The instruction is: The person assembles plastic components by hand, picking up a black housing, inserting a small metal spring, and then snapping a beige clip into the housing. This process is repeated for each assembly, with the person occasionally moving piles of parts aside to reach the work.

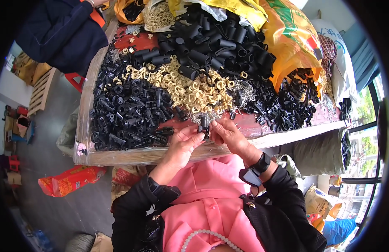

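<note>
Over the table's near edge, my left hand (184,143) is closed, pinching a small black plastic part (204,128) between thumb and fingers. My right hand (230,136) is right beside it, its thumb and fingers drawn together at the part's right side. Whatever those right fingers may grip is too small to make out. Just beyond the hands lie a heap of cream-coloured plastic clips (198,94) and some thin bent metal pieces (244,93). A large pile of black plastic fittings (127,113) is to the left of my hands.
Smaller black parts (282,109) are heaped on the right. Black tube pieces (215,42) cover the far side, below a yellow bag (244,12) and an orange bag (293,38). A wooden rim (123,157) edges the red table. Another person's dark sleeve (64,33) shows at far left.
</note>
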Demonstrator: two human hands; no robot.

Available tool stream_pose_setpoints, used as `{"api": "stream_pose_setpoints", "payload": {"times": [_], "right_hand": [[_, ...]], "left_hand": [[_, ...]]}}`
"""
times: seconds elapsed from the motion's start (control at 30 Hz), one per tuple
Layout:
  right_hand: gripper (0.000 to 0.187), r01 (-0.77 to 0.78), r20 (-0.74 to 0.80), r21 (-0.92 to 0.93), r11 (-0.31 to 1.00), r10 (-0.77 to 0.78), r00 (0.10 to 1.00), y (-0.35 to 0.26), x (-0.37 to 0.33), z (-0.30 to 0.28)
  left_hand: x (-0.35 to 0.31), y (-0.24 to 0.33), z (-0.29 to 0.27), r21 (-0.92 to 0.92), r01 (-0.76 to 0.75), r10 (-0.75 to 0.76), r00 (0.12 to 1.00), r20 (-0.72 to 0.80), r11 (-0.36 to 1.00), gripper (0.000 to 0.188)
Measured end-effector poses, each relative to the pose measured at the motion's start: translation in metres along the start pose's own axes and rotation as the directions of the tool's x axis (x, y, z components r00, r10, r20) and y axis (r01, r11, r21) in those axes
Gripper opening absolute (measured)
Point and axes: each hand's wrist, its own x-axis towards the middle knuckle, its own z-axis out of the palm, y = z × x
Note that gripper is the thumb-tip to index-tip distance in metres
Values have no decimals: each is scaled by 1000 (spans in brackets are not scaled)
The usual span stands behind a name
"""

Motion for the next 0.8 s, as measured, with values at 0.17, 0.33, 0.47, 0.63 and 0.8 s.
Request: {"api": "stream_pose_setpoints", "payload": {"times": [0.17,0.33,0.47,0.63,0.8], "right_hand": [[16,-271,226,353,895,200,953,-4,-14,-10],[11,-219,305,471,854,75,949,-1,-16,-15],[10,-105,165,290,951,58,985,-4,-11,-15],[10,64,86,248,967,-88,992,-8,-15,-28],[12,203,106,66,977,-209,972,-22,-20,-20]], "left_hand": [[-8,7,9,156,-55,5,953,303,986,25],[3,1,-6,46,5,-17,968,251,999,25],[7,-6,-10,-15,26,-24,992,121,1000,22],[13,-8,-9,4,104,-104,994,-16,995,19],[2,-3,2,17,142,-143,987,71,990,19]]}}
